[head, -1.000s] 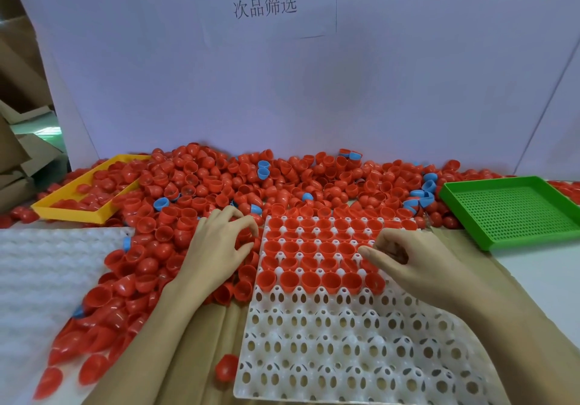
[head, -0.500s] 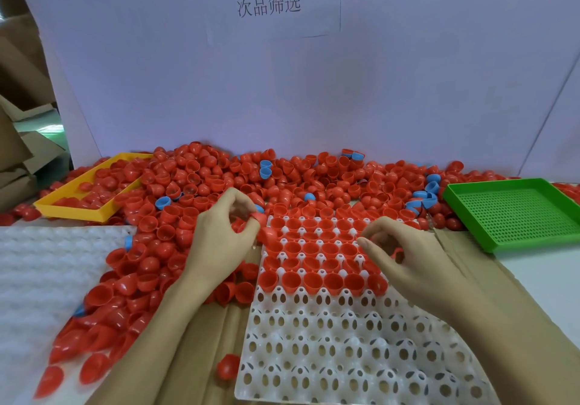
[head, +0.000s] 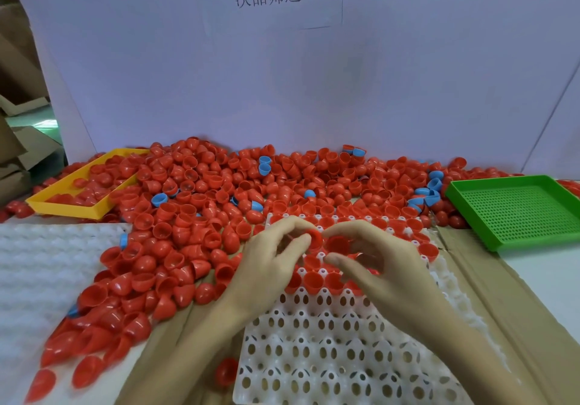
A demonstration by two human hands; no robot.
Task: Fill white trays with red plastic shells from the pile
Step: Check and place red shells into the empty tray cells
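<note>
Here, meeting over the upper middle of the white tray (head: 314,351): left hand (head: 270,266) and right hand (head: 373,263), fingertips nearly touching. Pinching one red shell (head: 314,238) between thumb and forefinger of the left hand, open side of the shell facing the right hand. Curling around a second red shell (head: 338,244) with the fingers of the right hand, that shell sitting just beside the first one, the two shells touching or almost so; hard to tell which. Hovering above already filled pockets, with the filled rows (head: 323,279) of red shells occupying the far part of the tray and the near pockets showing bare white holes. Lying on brown cardboard (head: 508,320), the tray, with its far edge pushing into the pile (head: 201,216) of red shells spreading along the white back wall (head: 408,90). Mixing among the red ones, a few blue shells (head: 159,199). Sitting at the far left, partly buried in the pile, a yellow tray (head: 62,208) holding red shells; sitting at the far right, a green perforated tray (head: 518,213). Resting at the near left, beside the pile, a second white tray (head: 40,263). Lying alone on the cardboard near the left forearm, one stray red shell (head: 226,371).
</note>
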